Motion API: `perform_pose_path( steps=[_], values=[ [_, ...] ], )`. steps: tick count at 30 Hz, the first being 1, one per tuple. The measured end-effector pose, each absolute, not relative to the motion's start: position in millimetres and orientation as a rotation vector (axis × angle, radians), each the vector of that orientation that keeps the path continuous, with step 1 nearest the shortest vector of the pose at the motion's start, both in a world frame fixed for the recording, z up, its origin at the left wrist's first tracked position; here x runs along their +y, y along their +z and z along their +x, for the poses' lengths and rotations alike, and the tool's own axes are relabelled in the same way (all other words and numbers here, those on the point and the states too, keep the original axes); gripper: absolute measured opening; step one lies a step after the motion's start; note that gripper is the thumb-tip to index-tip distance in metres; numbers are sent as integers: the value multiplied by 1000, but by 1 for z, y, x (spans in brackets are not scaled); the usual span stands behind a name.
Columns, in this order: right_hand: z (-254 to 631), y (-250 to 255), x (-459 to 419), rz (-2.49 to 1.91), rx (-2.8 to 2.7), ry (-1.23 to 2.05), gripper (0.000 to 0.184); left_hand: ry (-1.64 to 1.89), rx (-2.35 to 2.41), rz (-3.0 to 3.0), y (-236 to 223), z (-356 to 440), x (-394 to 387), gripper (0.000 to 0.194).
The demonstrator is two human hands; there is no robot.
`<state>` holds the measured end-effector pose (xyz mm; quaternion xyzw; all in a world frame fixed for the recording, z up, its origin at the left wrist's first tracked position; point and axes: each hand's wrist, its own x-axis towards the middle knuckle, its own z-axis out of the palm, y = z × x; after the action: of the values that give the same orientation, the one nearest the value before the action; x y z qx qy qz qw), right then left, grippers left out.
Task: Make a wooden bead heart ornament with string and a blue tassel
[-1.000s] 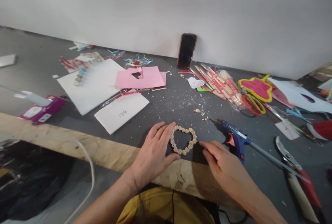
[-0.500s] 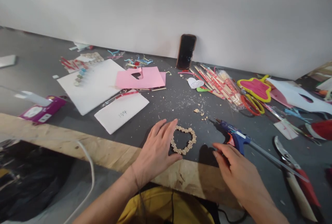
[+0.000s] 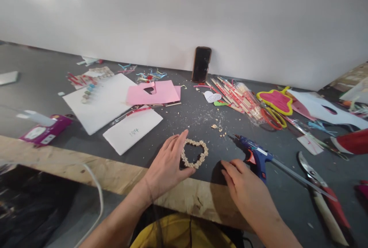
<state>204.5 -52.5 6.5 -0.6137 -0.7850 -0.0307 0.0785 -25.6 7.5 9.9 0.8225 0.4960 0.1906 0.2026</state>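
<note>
Right hand [image 3: 249, 187] shifted nearer beaded heart [image 3: 205, 154], gap between; can't tell grip. Left hand [image 3: 167, 164] spread at heart's edge.

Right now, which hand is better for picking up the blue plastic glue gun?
Probably the right hand: it is beside the blue plastic glue gun with the red trigger. The left hand is farther away, at the left side of the beige, beaded, heart-shaped ring.
</note>
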Motion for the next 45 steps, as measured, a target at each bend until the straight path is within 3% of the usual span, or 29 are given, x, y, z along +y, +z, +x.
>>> perform_pose_path(
  steps=[5,9,17,22,30,37,43,45],
  values=[
    [198,7,-52,-1809,-2375,-99,15,556,1462,2160,15,-36,14,89],
    [195,8,-44,-1807,-2452,-222,19,593,1494,2032,16,-40,16,91],
    [210,34,-5,-1848,-2265,95,14,644,1532,1971,17,-50,17,92],
    [211,46,38,-1807,-2346,-96,28,618,1524,2066,13,-51,11,91],
    [197,39,77,-1889,-2444,-129,13,625,1455,2251,6,-45,9,86],
    [214,52,73,-1870,-2304,120,23,638,1470,2323,8,-29,10,87],
    [216,64,37,-1728,-1979,644,26,611,1467,2360,6,-7,13,84],
    [214,66,22,-1723,-1896,687,26,628,1450,2375,5,-5,12,77]
  ],
)
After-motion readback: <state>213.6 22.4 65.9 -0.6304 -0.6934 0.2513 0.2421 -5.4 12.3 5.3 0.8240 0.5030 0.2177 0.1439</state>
